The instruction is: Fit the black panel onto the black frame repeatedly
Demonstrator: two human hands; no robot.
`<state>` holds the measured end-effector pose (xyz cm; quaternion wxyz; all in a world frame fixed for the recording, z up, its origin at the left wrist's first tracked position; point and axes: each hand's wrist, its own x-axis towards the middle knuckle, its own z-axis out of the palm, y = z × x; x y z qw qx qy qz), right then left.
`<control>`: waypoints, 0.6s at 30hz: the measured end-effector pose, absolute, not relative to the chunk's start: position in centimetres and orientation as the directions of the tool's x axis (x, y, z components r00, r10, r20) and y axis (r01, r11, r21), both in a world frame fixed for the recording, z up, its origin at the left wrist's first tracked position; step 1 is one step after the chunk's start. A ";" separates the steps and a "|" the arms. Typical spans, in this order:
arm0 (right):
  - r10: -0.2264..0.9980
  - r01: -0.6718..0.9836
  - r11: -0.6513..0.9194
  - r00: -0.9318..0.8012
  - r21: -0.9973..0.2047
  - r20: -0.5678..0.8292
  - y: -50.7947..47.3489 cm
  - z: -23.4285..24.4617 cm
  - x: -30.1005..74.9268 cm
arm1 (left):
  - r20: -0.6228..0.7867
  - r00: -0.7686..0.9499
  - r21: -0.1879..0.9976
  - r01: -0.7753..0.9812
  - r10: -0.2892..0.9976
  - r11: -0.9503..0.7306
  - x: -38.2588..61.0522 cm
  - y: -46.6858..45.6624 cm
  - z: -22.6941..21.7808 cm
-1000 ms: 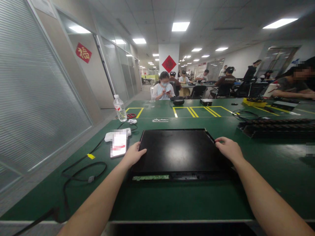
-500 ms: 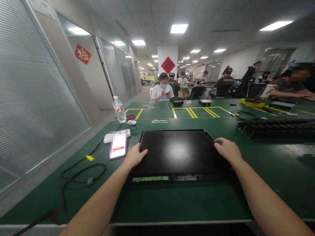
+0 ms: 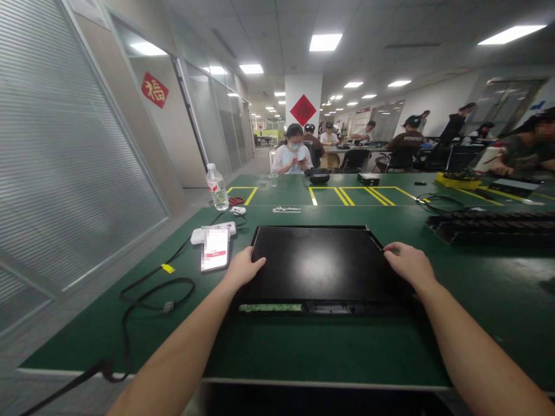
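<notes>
Head view shows the black panel face-up, long axis left-right, fingers pinching both side edges.

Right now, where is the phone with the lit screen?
In the head view, the phone is on the left part of the green table, in front of a long white object, left of the left hand and the black panel.

1 clear bottle stands behind 1 lit phone on the green table.
</notes>
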<state>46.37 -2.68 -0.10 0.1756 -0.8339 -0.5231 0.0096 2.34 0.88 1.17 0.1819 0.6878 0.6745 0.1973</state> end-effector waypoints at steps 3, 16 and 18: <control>0.869 0.861 -0.394 0.463 -0.323 0.176 -2.6 -0.3 46.7 | 0.017 -0.004 0.519 0.855 1.000 -0.005 2.4 0.9 1.2; 0.870 0.840 -0.383 0.469 -0.385 0.156 -2.3 -0.8 47.4 | 0.017 0.015 0.529 0.849 1.000 -0.022 2.0 0.8 1.4; 0.866 0.838 -0.368 0.466 -0.403 0.179 -2.2 -1.1 47.6 | 0.016 0.020 0.531 0.847 1.000 -0.026 1.8 1.0 1.2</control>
